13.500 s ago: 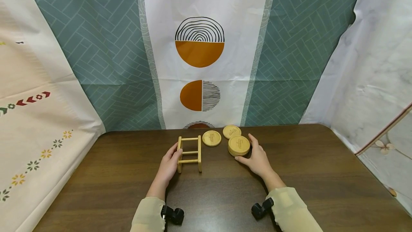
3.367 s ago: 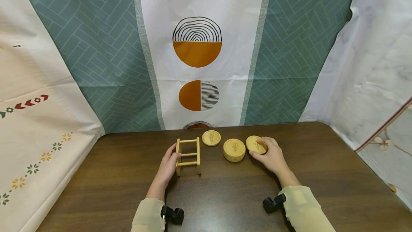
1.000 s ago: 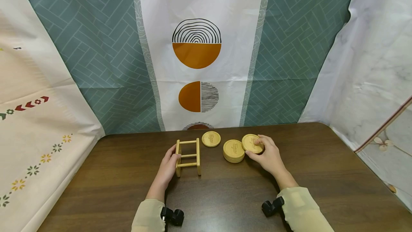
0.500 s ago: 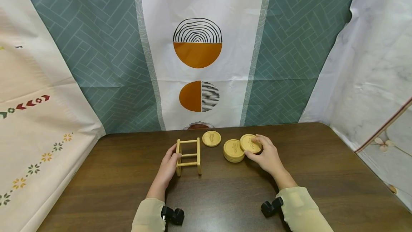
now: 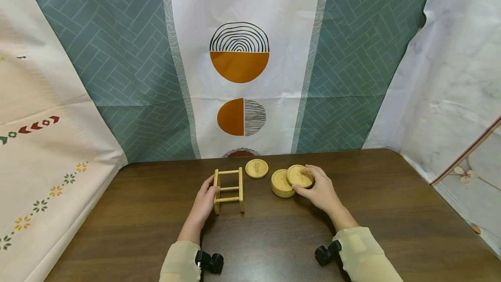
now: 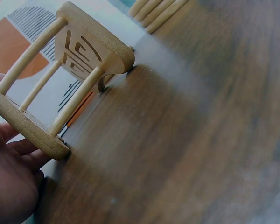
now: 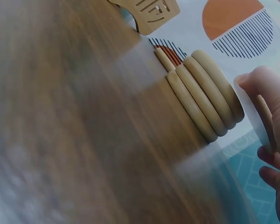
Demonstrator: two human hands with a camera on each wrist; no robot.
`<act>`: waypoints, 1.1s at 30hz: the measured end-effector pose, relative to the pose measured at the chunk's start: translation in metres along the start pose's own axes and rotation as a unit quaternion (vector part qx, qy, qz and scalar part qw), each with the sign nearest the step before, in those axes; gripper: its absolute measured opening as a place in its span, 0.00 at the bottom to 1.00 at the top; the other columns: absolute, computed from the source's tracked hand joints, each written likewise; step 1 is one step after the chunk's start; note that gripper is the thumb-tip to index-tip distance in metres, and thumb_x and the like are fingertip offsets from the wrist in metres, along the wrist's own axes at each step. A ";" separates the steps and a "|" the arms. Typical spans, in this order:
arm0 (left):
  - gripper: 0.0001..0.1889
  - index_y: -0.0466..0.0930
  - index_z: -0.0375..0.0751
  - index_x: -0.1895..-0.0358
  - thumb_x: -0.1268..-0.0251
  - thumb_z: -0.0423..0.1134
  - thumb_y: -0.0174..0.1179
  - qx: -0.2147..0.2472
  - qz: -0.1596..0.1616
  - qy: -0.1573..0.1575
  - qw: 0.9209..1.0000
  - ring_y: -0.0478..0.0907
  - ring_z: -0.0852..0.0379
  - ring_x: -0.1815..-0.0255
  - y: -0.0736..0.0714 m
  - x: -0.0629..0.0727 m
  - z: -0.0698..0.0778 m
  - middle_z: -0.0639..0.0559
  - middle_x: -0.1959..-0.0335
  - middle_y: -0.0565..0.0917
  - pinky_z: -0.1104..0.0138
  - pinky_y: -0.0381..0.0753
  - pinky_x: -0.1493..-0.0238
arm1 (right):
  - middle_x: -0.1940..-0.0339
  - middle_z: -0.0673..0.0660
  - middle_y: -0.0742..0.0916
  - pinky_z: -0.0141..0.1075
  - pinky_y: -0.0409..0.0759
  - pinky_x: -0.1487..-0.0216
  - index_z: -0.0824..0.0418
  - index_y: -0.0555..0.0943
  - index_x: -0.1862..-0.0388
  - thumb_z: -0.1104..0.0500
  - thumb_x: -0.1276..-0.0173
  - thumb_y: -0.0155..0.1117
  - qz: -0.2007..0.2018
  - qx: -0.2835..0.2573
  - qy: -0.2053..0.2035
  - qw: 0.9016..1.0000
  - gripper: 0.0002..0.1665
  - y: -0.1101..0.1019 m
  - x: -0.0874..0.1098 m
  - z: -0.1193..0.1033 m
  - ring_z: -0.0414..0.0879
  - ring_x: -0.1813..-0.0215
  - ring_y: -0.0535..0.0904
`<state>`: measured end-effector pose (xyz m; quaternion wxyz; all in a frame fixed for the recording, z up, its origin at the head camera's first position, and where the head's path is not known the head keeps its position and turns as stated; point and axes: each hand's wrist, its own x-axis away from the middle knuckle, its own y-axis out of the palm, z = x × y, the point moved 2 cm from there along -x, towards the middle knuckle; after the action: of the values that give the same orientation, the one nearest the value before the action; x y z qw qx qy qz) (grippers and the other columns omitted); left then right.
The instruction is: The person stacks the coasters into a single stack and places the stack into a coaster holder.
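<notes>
Apparently stacking: the left hand (image 5: 204, 200) grips the rack (image 5: 241, 188); the right hand (image 5: 322, 189) pinches 1 disc (image 5: 299, 176), which needs centring leftward over the stack (image 5: 279, 182).

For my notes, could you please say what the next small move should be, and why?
Probably the right hand should shift the held coaster slightly left, centring it over the coaster stack: the head view shows it overlapping only the stack's right side, and the right wrist view shows a gap between them.

There're 6 rnd coasters (image 5: 256, 168) total, 1 rack (image 5: 240, 189), 2 hands (image 5: 204, 202), 2 wrist cams (image 5: 214, 263) & 1 tbl (image 5: 260, 243).
</notes>
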<state>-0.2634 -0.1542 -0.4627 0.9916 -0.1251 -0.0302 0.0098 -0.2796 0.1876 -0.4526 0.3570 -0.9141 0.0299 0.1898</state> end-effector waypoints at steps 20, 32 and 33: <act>0.29 0.53 0.49 0.26 0.30 0.43 0.40 0.000 -0.005 -0.015 1.000 0.59 0.39 0.30 0.002 -0.003 -0.003 0.40 0.27 0.59 0.43 0.60 0.34 | 0.38 0.62 0.76 0.55 0.69 0.37 0.61 0.78 0.48 0.46 0.50 0.76 -0.014 0.001 -0.013 1.000 0.33 0.013 0.002 -0.008 0.61 0.35 0.70; 0.29 0.54 0.47 0.26 0.30 0.42 0.41 0.000 0.003 -0.016 1.000 0.62 0.40 0.32 -0.001 -0.003 -0.002 0.40 0.28 0.60 0.44 0.62 0.35 | 0.38 0.63 0.76 0.55 0.69 0.38 0.62 0.78 0.49 0.48 0.50 0.76 -0.015 0.007 -0.029 0.999 0.33 0.020 -0.003 -0.015 0.60 0.36 0.70; 0.29 0.54 0.47 0.26 0.30 0.42 0.41 0.002 0.005 -0.016 1.000 0.62 0.40 0.32 -0.001 -0.003 -0.002 0.40 0.28 0.60 0.45 0.62 0.35 | 0.38 0.63 0.76 0.54 0.70 0.38 0.62 0.78 0.49 0.48 0.50 0.76 -0.015 0.007 -0.029 0.999 0.33 0.020 -0.003 -0.015 0.60 0.36 0.71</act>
<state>-0.2659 -0.1557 -0.4648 0.9912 -0.1232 -0.0457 0.0166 -0.2810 0.1620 -0.4541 0.3665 -0.9061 0.0072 0.2110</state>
